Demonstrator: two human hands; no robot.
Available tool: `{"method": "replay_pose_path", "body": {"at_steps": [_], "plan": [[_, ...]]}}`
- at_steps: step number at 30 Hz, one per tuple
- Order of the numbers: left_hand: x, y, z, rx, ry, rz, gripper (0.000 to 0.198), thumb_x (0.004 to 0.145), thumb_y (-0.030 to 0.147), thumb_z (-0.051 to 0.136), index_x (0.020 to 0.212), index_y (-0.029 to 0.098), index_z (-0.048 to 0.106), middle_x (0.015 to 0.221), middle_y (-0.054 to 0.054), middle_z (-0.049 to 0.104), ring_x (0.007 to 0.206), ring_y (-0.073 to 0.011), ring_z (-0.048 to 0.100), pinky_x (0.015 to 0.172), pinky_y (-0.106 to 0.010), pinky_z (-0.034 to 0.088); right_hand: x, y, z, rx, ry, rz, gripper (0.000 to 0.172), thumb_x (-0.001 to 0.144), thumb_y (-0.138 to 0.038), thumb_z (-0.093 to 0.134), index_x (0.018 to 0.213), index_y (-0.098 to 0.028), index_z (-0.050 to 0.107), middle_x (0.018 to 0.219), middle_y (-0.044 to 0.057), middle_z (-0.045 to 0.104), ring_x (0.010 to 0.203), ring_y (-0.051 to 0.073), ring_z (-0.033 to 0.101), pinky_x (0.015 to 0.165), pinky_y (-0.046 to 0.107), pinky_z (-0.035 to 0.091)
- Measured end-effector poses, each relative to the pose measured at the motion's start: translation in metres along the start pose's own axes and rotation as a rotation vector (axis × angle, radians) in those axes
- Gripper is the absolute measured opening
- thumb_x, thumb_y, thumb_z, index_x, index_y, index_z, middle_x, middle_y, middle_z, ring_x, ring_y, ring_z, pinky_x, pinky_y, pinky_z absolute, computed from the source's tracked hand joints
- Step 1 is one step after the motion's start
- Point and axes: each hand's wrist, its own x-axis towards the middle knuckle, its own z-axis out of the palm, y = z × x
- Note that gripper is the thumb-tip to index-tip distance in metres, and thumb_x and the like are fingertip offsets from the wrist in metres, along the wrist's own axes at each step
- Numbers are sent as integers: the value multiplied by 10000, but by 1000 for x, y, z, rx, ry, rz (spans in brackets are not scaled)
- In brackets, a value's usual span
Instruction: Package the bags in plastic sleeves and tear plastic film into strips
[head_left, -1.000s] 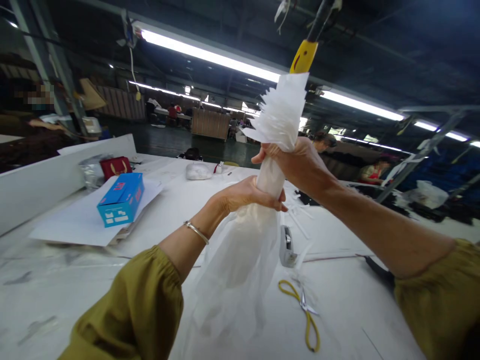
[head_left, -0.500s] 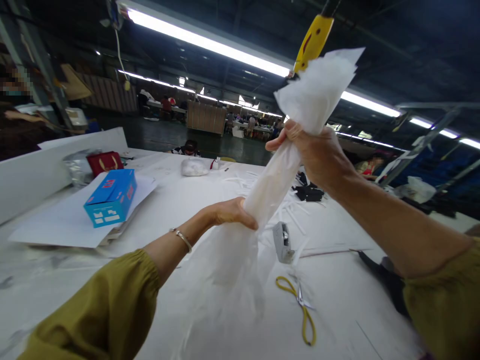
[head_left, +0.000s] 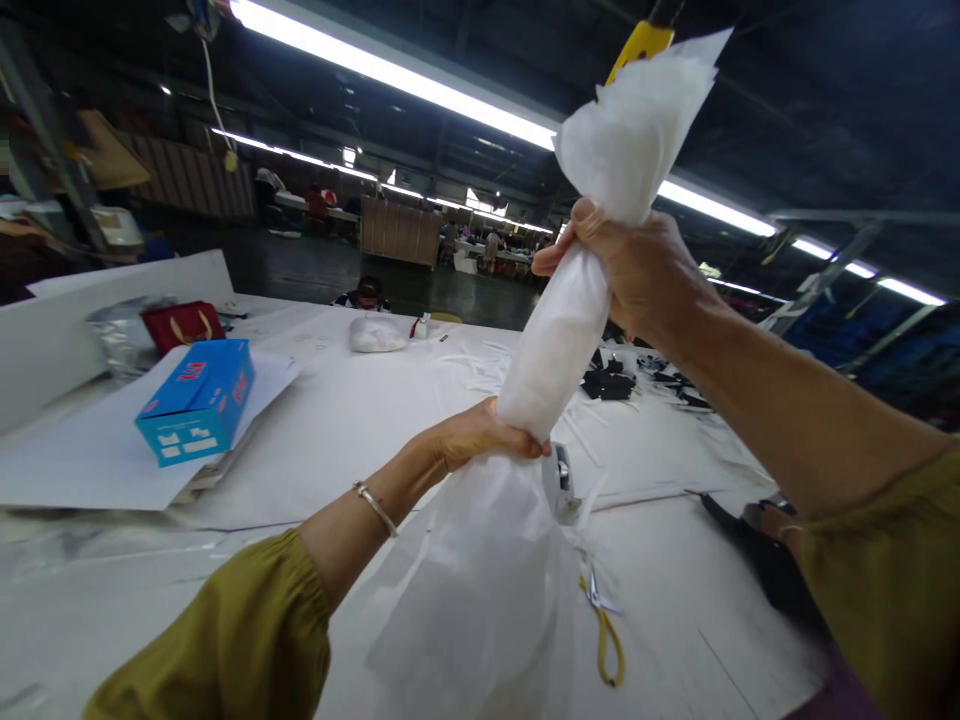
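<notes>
A bundle of thin white translucent sheets (head_left: 559, 345) is gathered lengthwise between my hands and tilts up to the right. My right hand (head_left: 637, 260) is wrapped round its upper part, and the loose ends fan out above the fist. Lower down, my left hand (head_left: 487, 435) grips the bundle. Below that hand the sheets spread wide and hang toward the table. Whether they are plastic or paper I cannot tell. Yellow-handled scissors (head_left: 606, 630) lie on the table to the right of the hanging sheets, partly covered by them. A grey tape dispenser (head_left: 564, 485) stands just behind.
On the left a blue box (head_left: 199, 400) rests on white boards (head_left: 90, 470), near a red bag (head_left: 184, 325). White strips (head_left: 480, 362) and black pieces (head_left: 609, 378) lie farther back on the white table (head_left: 337, 400). A person (head_left: 366, 293) is beyond the far edge.
My right hand has risen slightly with the bundle's top, and my left hand has shifted a little right. The sheets hang fuller below and cover more of the scissors.
</notes>
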Motion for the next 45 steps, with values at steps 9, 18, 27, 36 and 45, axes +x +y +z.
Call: {"method": "replay_pose_path", "body": {"at_steps": [9,18,27,36,45], "plan": [[5,-12,1,-323,-276,85,310,655,269,759,893,133,614,630,3,609,678,-205,662,929,-451,460,5,-1,-6,27,28,12,209,885,-303,549,711,-189,569,698,46,688,739,184,670,740,361,555],[2,-11,-20,101,-163,-103,334,602,270,823,835,158,611,824,-55,689,878,-231,672,714,-284,511,-1,-8,-9,35,113,4,253,903,-235,529,667,-150,564,651,70,676,706,196,682,727,382,561],[-14,-51,-33,167,-174,-220,387,553,286,816,888,176,659,880,-33,715,926,-257,668,775,-333,547,-10,-5,-6,22,127,98,245,905,-240,532,683,-153,585,670,67,691,707,183,679,723,359,562],[-42,-108,-54,625,695,-66,643,723,246,643,1311,176,393,1430,-150,372,1365,-327,291,1141,-545,224,22,-20,-55,-173,351,30,246,887,-210,556,652,-141,571,636,74,676,603,202,676,630,412,555],[6,-71,76,1452,578,641,524,866,297,528,1357,374,363,1548,-67,184,1427,-363,103,1123,-701,85,23,-16,-52,-174,315,34,281,884,-233,569,615,-154,555,617,61,656,597,194,666,630,387,558]]}}
